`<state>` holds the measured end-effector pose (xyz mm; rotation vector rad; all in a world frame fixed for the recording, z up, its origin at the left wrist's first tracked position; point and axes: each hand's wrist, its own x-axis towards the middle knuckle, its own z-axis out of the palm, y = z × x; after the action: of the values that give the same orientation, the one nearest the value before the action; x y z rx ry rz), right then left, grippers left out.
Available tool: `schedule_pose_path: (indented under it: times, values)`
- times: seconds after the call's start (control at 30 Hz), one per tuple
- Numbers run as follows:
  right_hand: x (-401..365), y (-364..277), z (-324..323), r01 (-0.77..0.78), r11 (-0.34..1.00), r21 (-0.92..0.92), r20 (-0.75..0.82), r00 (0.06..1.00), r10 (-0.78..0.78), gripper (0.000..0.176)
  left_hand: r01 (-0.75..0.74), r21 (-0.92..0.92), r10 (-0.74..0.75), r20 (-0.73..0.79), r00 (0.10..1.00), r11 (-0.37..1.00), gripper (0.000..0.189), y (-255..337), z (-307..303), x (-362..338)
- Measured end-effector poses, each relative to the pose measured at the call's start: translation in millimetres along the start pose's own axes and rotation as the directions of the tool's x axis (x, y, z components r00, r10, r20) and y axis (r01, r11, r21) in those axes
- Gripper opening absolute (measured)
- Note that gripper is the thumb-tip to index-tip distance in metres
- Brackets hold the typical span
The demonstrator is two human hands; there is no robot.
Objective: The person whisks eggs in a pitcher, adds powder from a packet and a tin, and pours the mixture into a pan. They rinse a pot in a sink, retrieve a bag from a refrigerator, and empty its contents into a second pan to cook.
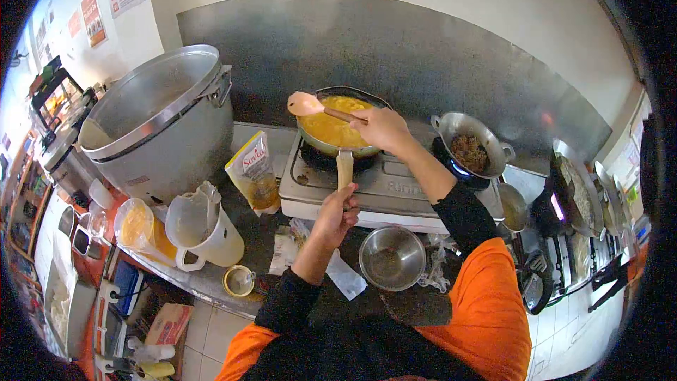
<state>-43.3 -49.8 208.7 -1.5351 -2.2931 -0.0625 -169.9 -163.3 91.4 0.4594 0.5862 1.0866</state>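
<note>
Grip of the left hand (pixel 337 213) clamped round the pale pan handle (pixel 344 168), fingers wrapped over its near end, just below the middle of the frame. Grip of the right hand (pixel 381 129) closed on the stem of a spatula (pixel 305 104), pink blade raised out past the left rim of the pan (pixel 319 144). Pan itself at centre frame, a little above the middle, seated on a burner of a white stove (pixel 395 194) and filled with a yellow egg mix (pixel 331 129); handle pointing straight down the frame toward the body. Black sleeves on both forearms, orange cloth along the bottom edge.

Right of the pan, on another burner, a small wok (pixel 451 124) with dark chopped food inside. Left of the stove, a yellow oil pouch (pixel 252 169) upright on the bench (pixel 247 227), just beside the stove's side. Further left, a big pot (pixel 159 123) with its lid tilted, filling the upper left of the frame. Below it, a white jug (pixel 204 229) near the bench edge. In front of the stove, lower centre, a steel bowl (pixel 392 257), just right of the left forearm. Behind everything, a grey metal sheet (pixel 423 49) against the wall.
</note>
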Motion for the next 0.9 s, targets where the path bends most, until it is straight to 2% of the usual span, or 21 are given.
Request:
schedule_pose_path:
  times: [0.17, 0.27, 0.37, 0.47, 0.57, 0.67, 0.77, 0.87, 0.9]
  values:
    - [-8, -5, -4, 0.102, 0.991, -0.088, -0.088, 0.990, -0.110, 0.027, 0.018, 0.002, -0.018, 0.002, 1.000, 1.000, 0.017, 1, 0, -1]
    - [-12, -7, 2, 0.137, 0.975, -0.177, -0.039, 0.989, -0.146, 0.030, 0.006, 0.005, -0.006, 0.000, 1.000, 1.000, 0.017, 3, 5, -3]
    - [-16, -6, 7, 0.254, 0.940, -0.228, -0.182, 0.937, -0.298, 0.032, 0.012, 0.013, -0.012, 0.002, 1.000, 1.000, 0.021, 3, 4, -4]
    - [-13, -2, 16, 0.297, 0.883, -0.364, -0.225, 0.892, -0.392, 0.033, 0.015, -0.003, -0.015, -0.010, 1.000, 1.000, 0.023, 1, 4, -3]
    - [-13, -7, 6, 0.246, 0.911, -0.332, -0.250, 0.908, -0.336, 0.035, 0.007, -0.004, -0.007, -0.041, 0.999, 1.000, 0.021, 3, 8, -4]
    - [-7, 3, 15, 0.246, 0.891, -0.381, -0.152, 0.934, -0.323, 0.034, 0.006, -0.005, -0.007, -0.040, 0.999, 1.000, 0.021, 1, 6, -2]
    - [-7, 15, 10, 0.245, 0.962, -0.123, -0.300, 0.914, -0.272, 0.030, 0.002, -0.016, -0.003, -0.017, 1.000, 1.000, 0.020, 1, 4, -1]
    - [-10, 20, -5, 0.030, 0.994, -0.104, -0.066, 0.997, -0.037, 0.025, 0.009, -0.023, -0.009, -0.004, 1.000, 1.000, 0.020, 2, 5, -2]
    - [-11, 21, -3, 0.061, 0.997, -0.054, -0.026, 0.998, -0.063, 0.023, 0.015, -0.023, -0.015, -0.002, 1.000, 1.000, 0.020, 3, 6, -3]
